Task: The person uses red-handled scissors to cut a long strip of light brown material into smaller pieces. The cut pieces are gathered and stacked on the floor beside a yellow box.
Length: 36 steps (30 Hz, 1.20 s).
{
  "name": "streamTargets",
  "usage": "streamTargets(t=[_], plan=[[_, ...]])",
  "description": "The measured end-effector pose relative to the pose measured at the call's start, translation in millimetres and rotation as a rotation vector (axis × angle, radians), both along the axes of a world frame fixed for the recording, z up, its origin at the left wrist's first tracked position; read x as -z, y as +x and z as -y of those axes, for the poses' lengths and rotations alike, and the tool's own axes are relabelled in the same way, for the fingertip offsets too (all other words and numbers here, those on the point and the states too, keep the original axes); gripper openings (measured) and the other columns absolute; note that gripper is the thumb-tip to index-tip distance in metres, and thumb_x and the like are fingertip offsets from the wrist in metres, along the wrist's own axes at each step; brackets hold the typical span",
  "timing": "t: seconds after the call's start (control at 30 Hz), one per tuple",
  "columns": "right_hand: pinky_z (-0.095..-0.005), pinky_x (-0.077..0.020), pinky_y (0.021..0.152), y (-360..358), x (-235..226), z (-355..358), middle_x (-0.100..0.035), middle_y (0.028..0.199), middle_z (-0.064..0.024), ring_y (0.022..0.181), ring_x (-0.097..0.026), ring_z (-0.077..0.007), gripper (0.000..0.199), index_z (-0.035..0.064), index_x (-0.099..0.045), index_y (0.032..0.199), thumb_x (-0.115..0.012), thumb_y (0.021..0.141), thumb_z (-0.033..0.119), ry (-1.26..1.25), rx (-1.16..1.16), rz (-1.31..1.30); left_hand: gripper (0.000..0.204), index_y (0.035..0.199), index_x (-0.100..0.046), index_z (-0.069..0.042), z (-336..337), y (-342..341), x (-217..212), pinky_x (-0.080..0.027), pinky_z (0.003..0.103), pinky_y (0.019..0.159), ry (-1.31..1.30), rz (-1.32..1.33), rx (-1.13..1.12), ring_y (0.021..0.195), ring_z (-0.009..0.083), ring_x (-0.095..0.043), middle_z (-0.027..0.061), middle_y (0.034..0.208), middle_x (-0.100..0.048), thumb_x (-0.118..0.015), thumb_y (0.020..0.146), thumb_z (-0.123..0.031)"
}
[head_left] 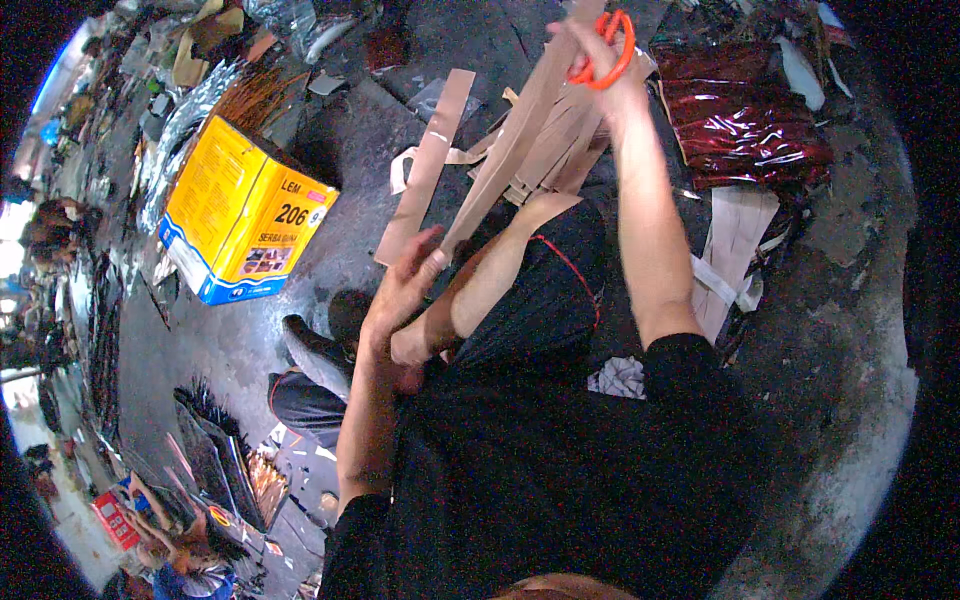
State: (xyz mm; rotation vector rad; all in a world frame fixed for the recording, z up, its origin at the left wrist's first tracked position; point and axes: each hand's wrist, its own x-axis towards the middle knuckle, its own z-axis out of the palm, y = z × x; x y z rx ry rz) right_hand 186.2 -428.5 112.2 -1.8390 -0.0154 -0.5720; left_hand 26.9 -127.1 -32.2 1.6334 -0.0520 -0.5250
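Beige strips lie heaped before us, too overlapped to count, plus one loner strip just left, one yellow box further left. Our left hand is at one strip's end, can't tell if gripping; our right hand holds one pair of orange scissors.

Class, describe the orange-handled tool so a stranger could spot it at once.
From the yellow box at left, look right and up to the person's right hand near the top edge. The orange-handled tool is there. Bright orange sets it apart from the beige strips and dark red bundle.
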Motion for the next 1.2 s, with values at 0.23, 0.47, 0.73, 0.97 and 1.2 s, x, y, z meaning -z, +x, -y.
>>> streamTargets(t=[0.23,0.47,0.73,0.97,1.2], plan=[[-0.0211,-0.0334,0.040,-13.1,88.6,28.9,-0.059,0.065,-0.0008,0.044,-0.046,-0.0058,0.032,0.0059,-0.057,0.081,-0.058,0.087,0.038,0.187,0.188,-0.153,0.050,0.117,-0.047,-0.008,-22.5,30.3,92.1,-0.043,0.048,0.079,1.144,0.426,-0.400,0.100,0.0350,-0.051,0.0143,0.104,-0.051,-0.065,0.077,-0.032],[-0.0216,-0.0384,0.040,-91.8,78.4,-71.2,-0.064,0.074,-0.0024,0.046,-0.048,-0.0053,0.031,0.0032,-0.058,0.096,-0.065,0.083,0.031,0.323,0.042,-0.268,0.040,0.111,-0.052,-0.003,-31.1,65.8,89.9,-0.047,0.032,0.074,0.718,0.244,0.030,0.098,0.0288,-0.058,0.0164,0.107,-0.061,-0.054,0.086,-0.035],[-0.0194,-0.0360,0.038,-79.4,101.3,-58.4,-0.065,0.082,-0.0087,0.042,-0.045,-0.0050,0.036,-0.0010,-0.055,0.102,-0.059,0.087,0.031,0.342,0.029,-0.317,0.018,0.103,-0.053,-0.002,-46.1,214.7,-151.3,-0.049,0.030,0.067,-1.186,-0.268,-0.211,0.073,0.0174,-0.056,0.0097,0.088,-0.058,-0.052,0.085,-0.004],[-0.0186,-0.0347,0.035,-82.0,96.8,-65.9,-0.063,0.077,-0.0067,0.040,-0.044,-0.0046,0.030,0.0009,-0.056,0.100,-0.059,0.088,0.029,0.291,0.037,-0.300,0.017,0.099,-0.051,0.008,-134.5,256.6,-277.1,-0.052,0.032,0.068,-1.192,0.119,-0.003,0.077,0.0247,-0.057,0.0171,0.090,-0.058,-0.047,0.083,0.002],[-0.0205,-0.0377,0.040,-94.0,86.4,-82.1,-0.065,0.080,-0.0055,0.052,-0.053,-0.0069,0.032,0.0059,-0.057,0.101,-0.065,0.083,0.031,0.162,-0.175,-0.354,0.018,0.098,-0.057,0.000,-219.5,172.6,-214.8,-0.051,0.025,0.066,-0.648,0.277,-0.413,0.081,0.0166,-0.059,0.0086,0.091,-0.060,-0.052,0.089,-0.015]])
